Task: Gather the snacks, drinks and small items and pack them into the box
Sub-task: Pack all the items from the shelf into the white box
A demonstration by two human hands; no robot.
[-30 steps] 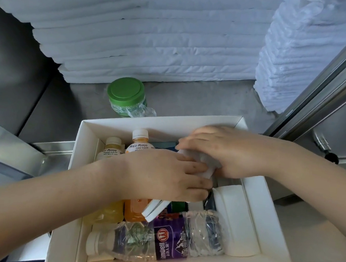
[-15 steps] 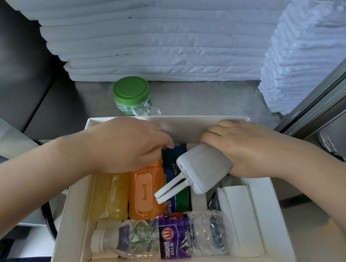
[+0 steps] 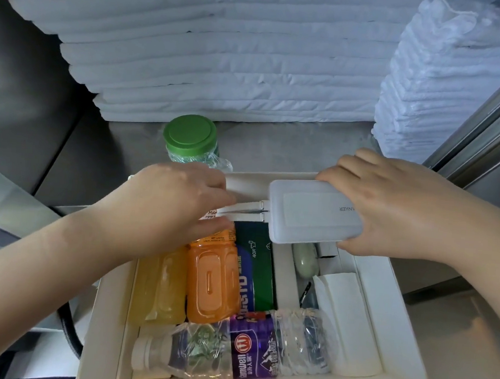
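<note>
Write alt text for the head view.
The right hand holds a white Anker power bank over an open white box while the left hand pinches its cable. Inside lie an orange juice bottle, a yellow juice bottle and a water bottle.

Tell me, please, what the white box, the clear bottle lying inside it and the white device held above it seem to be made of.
White box: probably matte paperboard; thin folded walls. Clear bottle: thin glossy transparent plastic, crinkled, with a printed purple label. White device: likely hard plastic; smooth satin shell, rounded corners. Its cable: unclear.
</note>
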